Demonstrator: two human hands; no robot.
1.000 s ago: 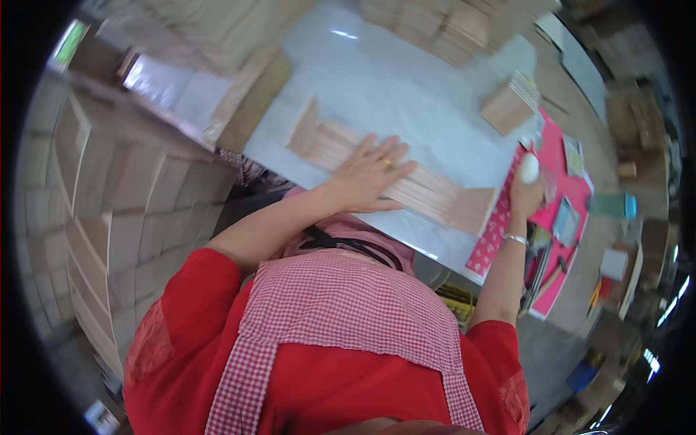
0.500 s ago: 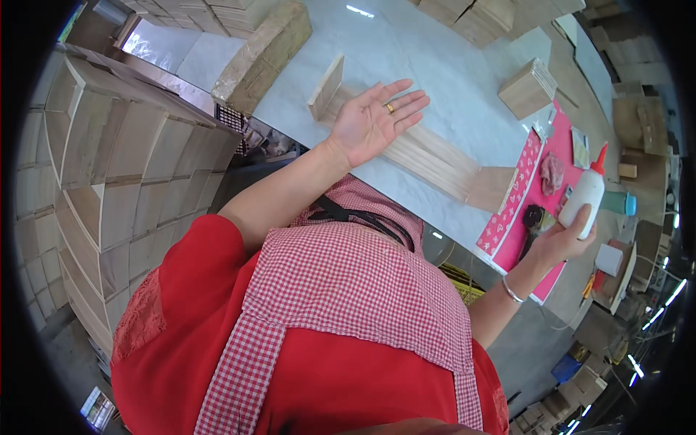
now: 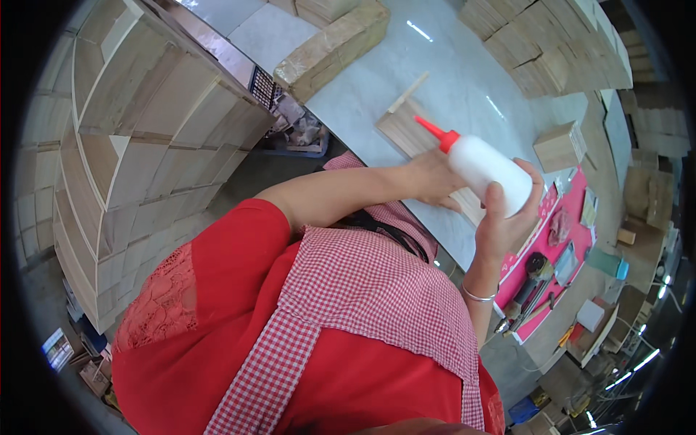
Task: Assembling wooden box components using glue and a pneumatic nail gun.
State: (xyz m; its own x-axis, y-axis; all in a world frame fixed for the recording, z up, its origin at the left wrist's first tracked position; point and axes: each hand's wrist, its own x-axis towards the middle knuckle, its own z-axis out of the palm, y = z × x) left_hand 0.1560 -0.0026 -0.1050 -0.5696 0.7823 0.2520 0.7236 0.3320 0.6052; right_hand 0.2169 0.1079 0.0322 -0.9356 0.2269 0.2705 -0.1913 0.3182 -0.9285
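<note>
Bearings were taken about the bottle, with twelve at the top of the view.

Your right hand (image 3: 507,210) was wrapped around a white squeeze bottle (image 3: 487,170), tilted, its red nozzle (image 3: 438,135) pointing toward ten o'clock, above the wooden pieces (image 3: 409,133); whether the tip was open could not be determined. Your left hand (image 3: 431,178) lay at nine o'clock, partly hidden behind the bottle, over the wooden pieces; whether its fingers pressed, gripped or merely hovered could not be told; the two hands stood apart in the view, with the bottle between them.

The wooden pieces lay flat on the worktop (image 3: 377,87), running from ten o'clock to seven; a narrow piece (image 3: 408,93) stood at their far end, between ten and eleven; a wooden block (image 3: 558,146) sat at two, and a pink sheet (image 3: 571,204) bearing tools lay toward four.

Hazards, in this inspector's judgement: a hard squeeze at that tilt, with the tip open, could have put the contents onto your left wrist or the wrong part of the wood; the bottle overlapped your left hand in the view, so a misjudged height could have knocked the nozzle against your knuckles; a sideways drag of the left forearm could have pushed the flat pieces out of line; a bump at the far end could have toppled the narrow piece, if nothing secured it, and no fastening was visible.
</note>
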